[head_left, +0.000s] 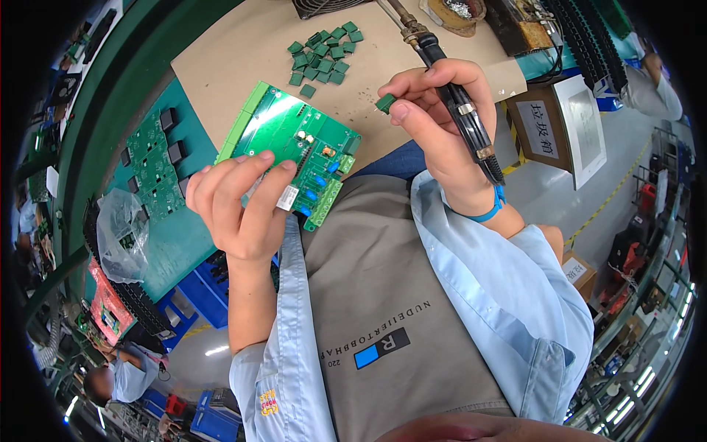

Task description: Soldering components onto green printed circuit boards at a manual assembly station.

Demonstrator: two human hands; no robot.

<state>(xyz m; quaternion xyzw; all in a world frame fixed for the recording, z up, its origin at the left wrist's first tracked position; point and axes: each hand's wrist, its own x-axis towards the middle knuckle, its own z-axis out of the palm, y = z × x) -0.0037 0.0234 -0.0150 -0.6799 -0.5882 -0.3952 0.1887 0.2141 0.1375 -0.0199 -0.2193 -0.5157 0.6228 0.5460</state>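
I see the left hand [239, 210] grip the green board [286, 131], maybe to steady it. Right of the board, the right hand [440, 147] pinches a little block [385, 103] and holds a black tool [462, 107].

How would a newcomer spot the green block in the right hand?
Find the brown sheet; by its near edge is the right hand, also holding a black-handled tool. The green block is pinched against its thumb. Similar blocks lie on the sheet; this one alone is held.
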